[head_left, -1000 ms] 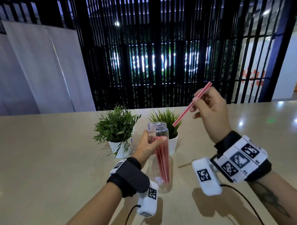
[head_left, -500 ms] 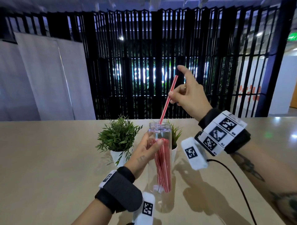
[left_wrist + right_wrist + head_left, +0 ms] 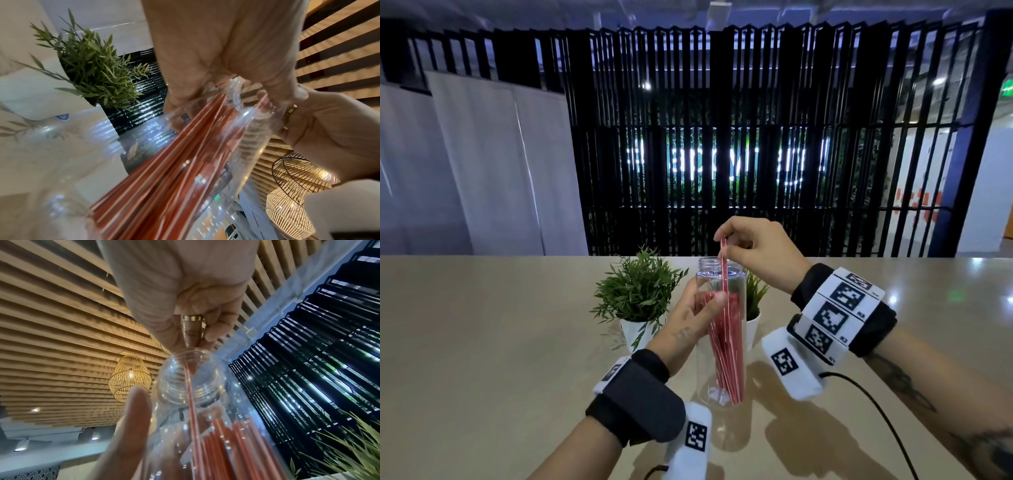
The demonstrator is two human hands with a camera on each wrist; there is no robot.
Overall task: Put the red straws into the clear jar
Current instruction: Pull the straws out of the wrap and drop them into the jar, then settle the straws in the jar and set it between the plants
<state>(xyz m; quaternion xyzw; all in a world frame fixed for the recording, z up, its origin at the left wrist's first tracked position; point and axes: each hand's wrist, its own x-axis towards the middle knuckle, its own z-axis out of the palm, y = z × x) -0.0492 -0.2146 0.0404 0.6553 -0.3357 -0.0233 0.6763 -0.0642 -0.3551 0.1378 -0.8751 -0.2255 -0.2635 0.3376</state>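
Observation:
A tall clear jar (image 3: 703,373) stands upright on the beige table, holding several red straws (image 3: 726,356). My left hand (image 3: 688,325) wraps around the jar's upper part, thumb on its front. My right hand (image 3: 753,253) hovers just above the jar's mouth and pinches the top of one red straw (image 3: 723,270), most of which reaches down inside the jar. From the right wrist, the held straw (image 3: 190,386) passes through the threaded neck of the jar (image 3: 180,395). From the left wrist, the straws (image 3: 174,170) show through the jar's wall.
Two small green plants in white pots stand right behind the jar, one to the left (image 3: 638,298) and one to the right (image 3: 755,301). A black cable (image 3: 876,411) trails from my right wrist over the table. A black slatted screen stands beyond the table's far edge.
My right hand has come down from high above the jar to just over its mouth, sliding the pinched straw from its tip at the rim to deep inside. My left hand kept holding the jar.

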